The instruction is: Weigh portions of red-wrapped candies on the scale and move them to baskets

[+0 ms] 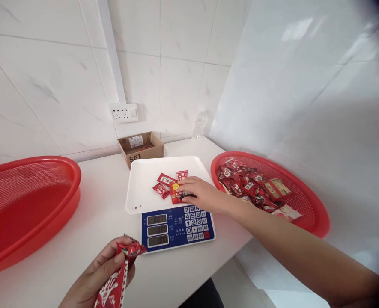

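My left hand (107, 265), at the lower left, is closed around a red printed snack bag (112, 291). Crumpled red wrapping bunches above its thumb; I cannot tell whether that is a second packet. Over the white weighing tray (144, 171), my right hand (200, 192) has its fingers and thumb closed on a red snack packet with a yellow print (175, 194). Close by on the tray lie a long red packet (166, 179), a small red packet (161, 190) and another red packet (182, 174). Below the tray shows the blue scale panel (178, 226).
A red basket (317, 218) heaped with red packets (256, 188) stands to the right. At the left is another red basket (75, 171). A cardboard box (144, 156) sits behind the tray, and a clear plastic container (200, 125) is in the corner.
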`<state>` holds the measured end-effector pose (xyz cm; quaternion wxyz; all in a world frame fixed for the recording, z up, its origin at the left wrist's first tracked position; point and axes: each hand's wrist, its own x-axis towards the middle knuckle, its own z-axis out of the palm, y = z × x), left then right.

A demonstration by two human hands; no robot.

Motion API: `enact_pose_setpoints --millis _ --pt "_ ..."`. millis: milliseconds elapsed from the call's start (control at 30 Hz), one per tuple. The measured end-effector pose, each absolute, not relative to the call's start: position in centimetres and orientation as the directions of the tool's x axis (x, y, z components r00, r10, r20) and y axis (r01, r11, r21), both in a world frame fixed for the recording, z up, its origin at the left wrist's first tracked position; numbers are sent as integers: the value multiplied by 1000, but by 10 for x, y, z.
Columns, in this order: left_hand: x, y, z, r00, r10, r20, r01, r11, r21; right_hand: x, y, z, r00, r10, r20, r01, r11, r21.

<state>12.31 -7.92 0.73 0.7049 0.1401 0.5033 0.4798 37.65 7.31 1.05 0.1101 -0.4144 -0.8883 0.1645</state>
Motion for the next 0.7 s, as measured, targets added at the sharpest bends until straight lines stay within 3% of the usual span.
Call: enact_pose_setpoints --millis 167,233,300,433,533,700 --pt "126 -81 12 58 795 -604 -521 540 661 370 67 15 -610 780 144 717 619 -320" --pt "129 -84 12 51 799 -599 -502 539 676 370 50 24 -596 777 200 685 623 -379" --pt "133 -87 8 66 805 -589 -449 551 703 371 26 32 -605 767 213 596 614 -518" --pt "146 -95 -8 176 770 -613 -352 631 691 372 -24 26 -711 702 26 457 490 -742" --pt "156 -97 -19 246 719 -650 -331 693 640 367 -49 7 -732 676 -82 452 392 -801" --pt "168 -94 -21 321 687 -652 -290 727 622 358 -64 -13 -597 784 -169 465 166 -870"
